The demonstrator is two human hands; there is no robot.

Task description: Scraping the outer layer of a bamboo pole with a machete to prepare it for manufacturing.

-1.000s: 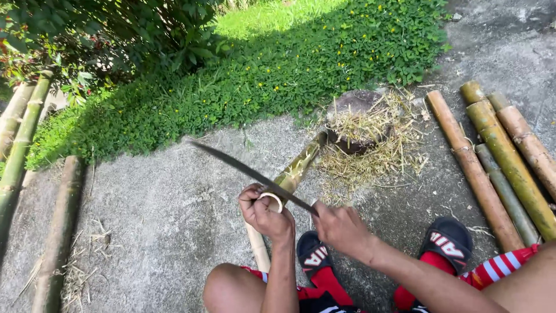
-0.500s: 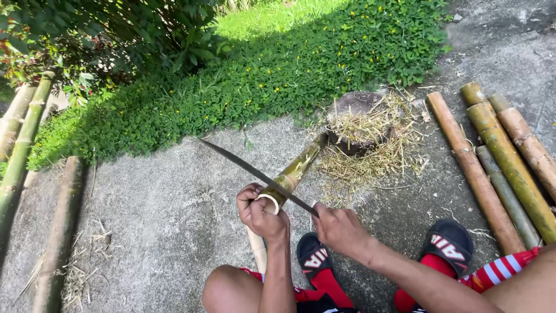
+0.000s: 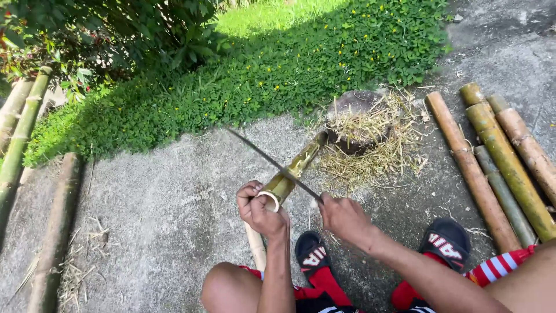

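Note:
My left hand (image 3: 259,210) grips the near cut end of a short green-yellow bamboo piece (image 3: 294,171), whose far end leans on a wooden stump (image 3: 353,110). My right hand (image 3: 343,217) holds the handle of a long dark knife (image 3: 269,161). Its blade lies across the top of the bamboo, just beyond my left hand, with the tip pointing up and left. A pale stick (image 3: 255,246) lies on the ground under my left wrist.
Dry shavings (image 3: 382,148) are heaped around the stump. Several thick bamboo poles (image 3: 498,162) lie at the right, more poles (image 3: 23,133) at the left edge. Grey concrete (image 3: 150,208) lies below, green ground cover (image 3: 278,69) behind. My sandalled feet (image 3: 446,240) rest near.
The knife blade has slid a little towards me along the bamboo. Both hands have kept their grip and barely shifted.

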